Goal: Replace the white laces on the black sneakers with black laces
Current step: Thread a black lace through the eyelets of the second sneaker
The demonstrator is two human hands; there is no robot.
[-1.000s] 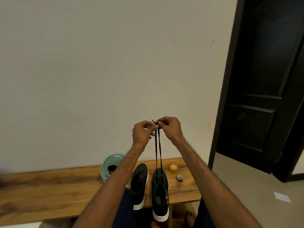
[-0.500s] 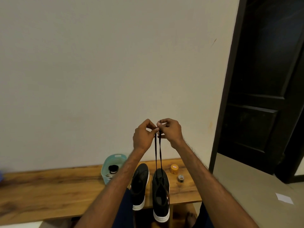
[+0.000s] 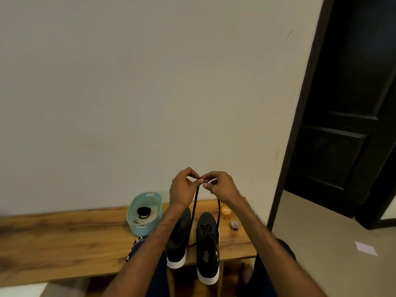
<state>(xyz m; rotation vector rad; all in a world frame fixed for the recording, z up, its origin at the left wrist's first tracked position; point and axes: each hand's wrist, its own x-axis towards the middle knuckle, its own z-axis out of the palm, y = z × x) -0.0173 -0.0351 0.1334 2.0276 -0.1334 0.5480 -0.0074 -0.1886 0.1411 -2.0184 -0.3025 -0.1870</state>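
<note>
Below both pinches, the black lace (image 3: 218, 212) hangs in two limp strands to the sneaker (image 3: 207, 245). Left hand (image 3: 182, 190) and right hand (image 3: 224, 187) each pinch an end; light and floppy, it likely handles best near the tips.

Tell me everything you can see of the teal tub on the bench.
The teal tub is a small oval basin, plastic by its look, with a slot handle cut in each end. It stands upright on the wooden bench, close to the wall, left of the black sneakers. Inside lie a coiled black lace and some small pale bits too blurred to name. No hand touches it.
</note>
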